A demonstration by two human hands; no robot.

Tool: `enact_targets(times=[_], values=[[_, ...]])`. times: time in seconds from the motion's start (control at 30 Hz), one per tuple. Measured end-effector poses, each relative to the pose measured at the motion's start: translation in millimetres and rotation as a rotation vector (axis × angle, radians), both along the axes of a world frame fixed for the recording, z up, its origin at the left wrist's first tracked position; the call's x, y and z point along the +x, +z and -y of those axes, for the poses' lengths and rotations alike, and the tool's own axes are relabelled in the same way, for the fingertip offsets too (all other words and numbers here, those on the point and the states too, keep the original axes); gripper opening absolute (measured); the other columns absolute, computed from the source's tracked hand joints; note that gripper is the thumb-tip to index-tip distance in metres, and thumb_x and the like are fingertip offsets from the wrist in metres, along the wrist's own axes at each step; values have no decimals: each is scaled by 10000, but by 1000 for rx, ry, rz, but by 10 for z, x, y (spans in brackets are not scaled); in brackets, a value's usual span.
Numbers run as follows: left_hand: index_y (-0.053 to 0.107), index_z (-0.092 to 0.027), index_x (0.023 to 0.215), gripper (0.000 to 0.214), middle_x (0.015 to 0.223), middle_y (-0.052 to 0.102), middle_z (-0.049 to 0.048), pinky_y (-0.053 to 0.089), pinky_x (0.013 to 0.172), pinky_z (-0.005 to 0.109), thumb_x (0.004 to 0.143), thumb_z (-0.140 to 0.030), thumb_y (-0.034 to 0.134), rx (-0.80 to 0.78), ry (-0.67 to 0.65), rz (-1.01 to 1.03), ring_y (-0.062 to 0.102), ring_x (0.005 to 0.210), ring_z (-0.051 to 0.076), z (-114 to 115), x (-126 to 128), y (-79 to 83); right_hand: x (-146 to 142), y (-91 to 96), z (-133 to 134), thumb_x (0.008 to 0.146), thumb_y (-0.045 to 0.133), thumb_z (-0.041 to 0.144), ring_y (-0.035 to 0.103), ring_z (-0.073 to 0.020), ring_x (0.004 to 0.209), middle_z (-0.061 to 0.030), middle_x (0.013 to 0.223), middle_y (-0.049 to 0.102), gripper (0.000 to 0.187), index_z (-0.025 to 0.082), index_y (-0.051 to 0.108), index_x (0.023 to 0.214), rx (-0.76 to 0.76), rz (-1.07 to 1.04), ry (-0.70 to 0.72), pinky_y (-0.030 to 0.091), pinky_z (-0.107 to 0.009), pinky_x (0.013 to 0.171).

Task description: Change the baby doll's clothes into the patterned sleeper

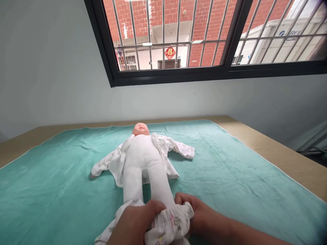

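A baby doll with a white cloth body lies on its back, its head toward the wall. Its printed white jacket is spread open, with both sleeves on the arms. Bunched around the doll's lower legs are white patterned baby pants. My left hand grips the pants at the front, thumb on top of the gathered cloth. At the right side of the waistband, my right hand has its fingers curled on the fabric. The doll's feet are hidden by the pants and my hands.
A green cloth covers most of the wooden table. Behind it rises a pale wall with a dark-framed, barred window above.
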State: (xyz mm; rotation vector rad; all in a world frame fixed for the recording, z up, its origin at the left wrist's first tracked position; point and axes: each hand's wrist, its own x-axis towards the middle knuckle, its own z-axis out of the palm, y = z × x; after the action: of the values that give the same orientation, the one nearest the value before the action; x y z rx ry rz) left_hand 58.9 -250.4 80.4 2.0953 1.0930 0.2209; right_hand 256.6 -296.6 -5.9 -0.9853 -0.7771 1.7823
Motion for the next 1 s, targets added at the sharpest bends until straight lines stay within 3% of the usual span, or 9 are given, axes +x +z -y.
enact_targets(times=[0.17,0.4,0.5,0.63,0.73,0.87,1.0], values=[[699,-274,865,229,758,730,-53,434,606,202,691,-419,730,-8,80,139,651,684,159,-76,31,49,-22,95,-62,485,718,-7,532,-100,595,49,624,546,361,175,476,681,-81,-248,-56,352,-202,560],[655,-273,1002,260,912,750,-5,456,708,255,843,-461,572,79,98,235,677,825,206,-161,32,-169,-28,211,-41,563,685,30,620,-174,760,2,758,642,282,174,649,803,-8,-280,-50,434,-274,713],[615,-267,1030,304,918,746,9,452,719,269,876,-505,504,75,133,240,677,846,222,-157,32,-209,-5,192,-37,561,788,129,638,-231,867,-24,836,664,395,184,671,935,56,-284,-3,451,-320,781],[571,-266,1089,344,942,739,10,448,737,274,892,-527,467,3,165,227,672,873,227,-154,50,-178,28,113,-2,460,925,351,606,-302,1014,-69,1029,663,729,213,622,1107,182,-212,46,452,-388,888],[593,-253,1045,348,912,732,7,449,733,272,880,-538,479,-47,219,272,662,848,223,-157,65,-156,33,-17,8,429,931,217,606,-295,1018,-72,1086,659,853,229,577,1205,259,-38,50,471,-388,896],[598,-230,1007,387,850,704,-2,451,682,256,853,-574,507,-139,250,363,631,784,201,-165,77,-172,-13,-135,-34,492,873,132,651,-275,906,-51,897,704,636,180,659,1088,192,82,-26,508,-384,842],[584,-228,1018,361,839,683,-10,440,679,249,825,-532,562,-158,219,415,600,759,181,-169,73,-235,-48,-89,-73,578,809,105,655,-236,819,-14,796,708,374,206,707,923,161,111,-54,514,-363,790]])
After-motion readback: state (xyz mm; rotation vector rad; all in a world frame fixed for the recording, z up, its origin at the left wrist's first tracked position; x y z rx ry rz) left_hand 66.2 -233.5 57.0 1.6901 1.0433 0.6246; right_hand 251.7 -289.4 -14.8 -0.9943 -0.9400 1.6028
